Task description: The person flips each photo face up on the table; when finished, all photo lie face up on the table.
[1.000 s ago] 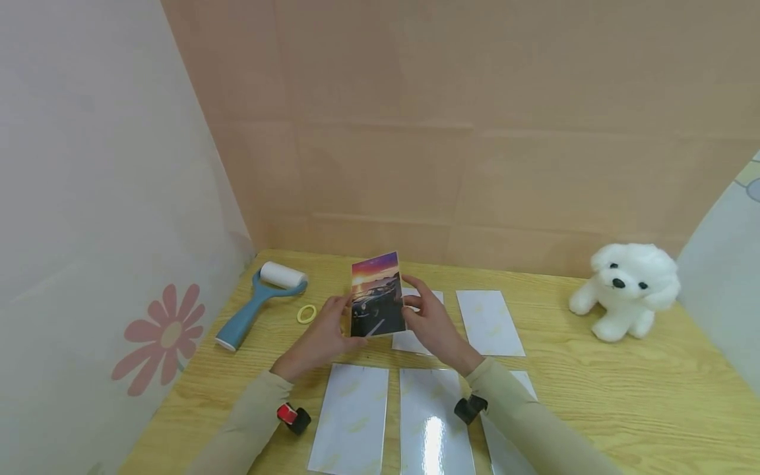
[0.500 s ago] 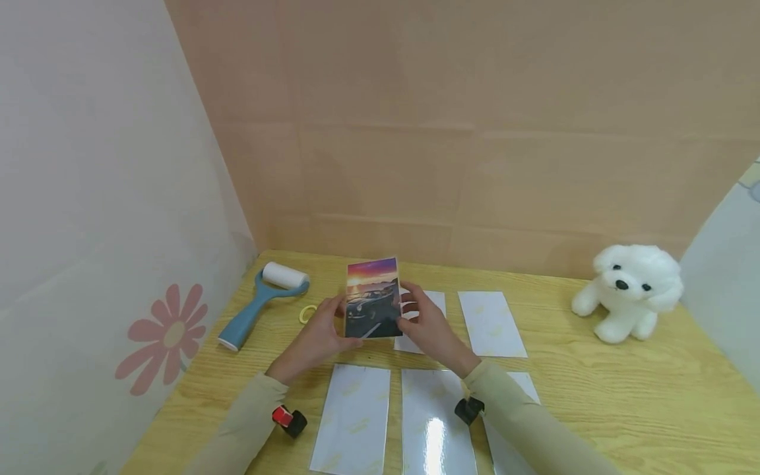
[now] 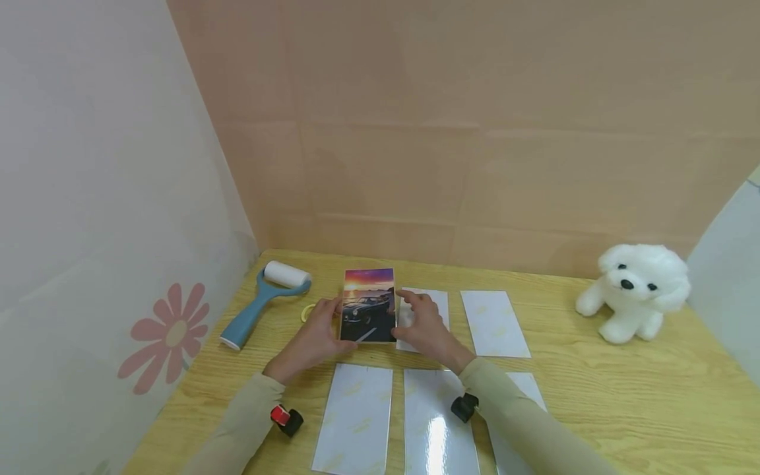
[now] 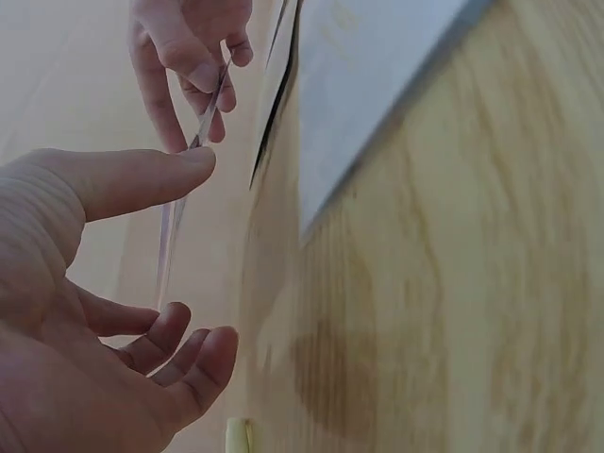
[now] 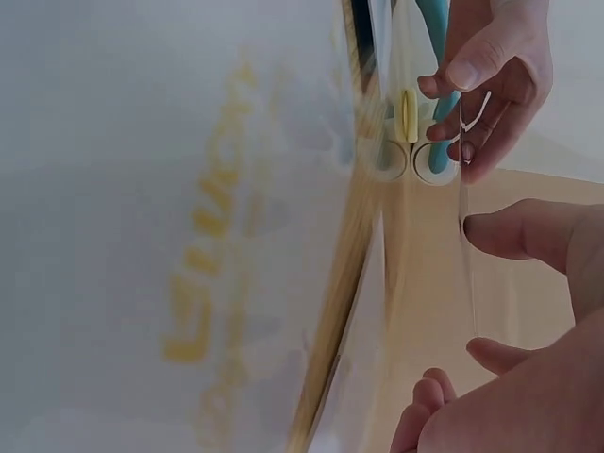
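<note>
A photo print [image 3: 368, 307] of a dark car under a sunset sky is held up over the table, its picture side facing the head camera. My left hand [image 3: 313, 340] holds it by the left side, thumb at the lower corner. On the opposite side, my right hand [image 3: 429, 331] grips the right edge between thumb and fingers. Both wrist views show the print nearly edge-on, as a thin line between the hands. Behind the right hand lies a white sheet [image 3: 441, 303], partly covered from view.
More white sheets with faint yellow marks lie around: one at the back [image 3: 495, 323], a front-left one [image 3: 353, 422] and a glossy middle one [image 3: 436, 396]. A blue-handled lint roller [image 3: 252, 313] and a yellow ring [image 3: 305, 313] are left; a white plush dog [image 3: 638, 290] sits right.
The print has turned from slanted to nearly straight and come down slightly, drifting a little left. Both hands still hold it. The right fingers have lowered along its edge.
</note>
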The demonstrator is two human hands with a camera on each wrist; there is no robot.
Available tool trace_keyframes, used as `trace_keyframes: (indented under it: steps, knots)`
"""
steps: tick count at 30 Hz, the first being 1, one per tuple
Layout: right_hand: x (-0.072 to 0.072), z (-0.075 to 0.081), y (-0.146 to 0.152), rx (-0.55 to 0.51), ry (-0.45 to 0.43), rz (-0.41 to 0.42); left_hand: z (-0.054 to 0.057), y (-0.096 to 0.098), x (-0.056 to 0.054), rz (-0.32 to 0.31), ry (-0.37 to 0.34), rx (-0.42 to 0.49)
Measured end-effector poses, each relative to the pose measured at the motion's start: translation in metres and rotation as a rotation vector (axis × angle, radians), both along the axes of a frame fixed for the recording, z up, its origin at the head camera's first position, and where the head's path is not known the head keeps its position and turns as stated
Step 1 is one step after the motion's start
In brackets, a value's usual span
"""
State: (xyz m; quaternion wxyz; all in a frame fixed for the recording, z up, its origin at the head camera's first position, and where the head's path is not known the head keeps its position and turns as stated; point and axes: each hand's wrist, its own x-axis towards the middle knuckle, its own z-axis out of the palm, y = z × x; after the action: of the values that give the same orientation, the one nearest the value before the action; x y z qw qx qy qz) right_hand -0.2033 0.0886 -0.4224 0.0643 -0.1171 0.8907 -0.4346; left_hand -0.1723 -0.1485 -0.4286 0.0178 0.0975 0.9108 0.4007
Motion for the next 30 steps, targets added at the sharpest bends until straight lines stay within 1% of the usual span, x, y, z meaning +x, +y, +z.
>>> trace_keyframes:
  steps: [5, 9, 15, 19, 25, 30]
  knots:
    - [-0.002, -0.004, -0.003, 0.109, -0.023, -0.024, -0.004, -0.002, -0.003, 0.006, -0.007, -0.047]
    - [-0.004, -0.004, -0.005, 0.139, -0.038, -0.03, -0.006, -0.003, -0.006, 0.014, 0.0, -0.102]
    - [-0.005, -0.004, -0.009, 0.176, -0.06, -0.028, -0.01, -0.004, -0.009, -0.022, -0.016, -0.182]
    - [-0.006, -0.005, -0.011, 0.21, -0.061, -0.028, -0.012, -0.004, -0.012, -0.04, -0.042, -0.203]
    - [-0.009, -0.004, -0.014, 0.266, -0.06, -0.025, -0.01, -0.006, -0.017, -0.078, -0.071, -0.251]
    - [-0.011, -0.004, -0.016, 0.313, -0.059, -0.021, -0.006, -0.007, -0.02, -0.102, -0.101, -0.272]
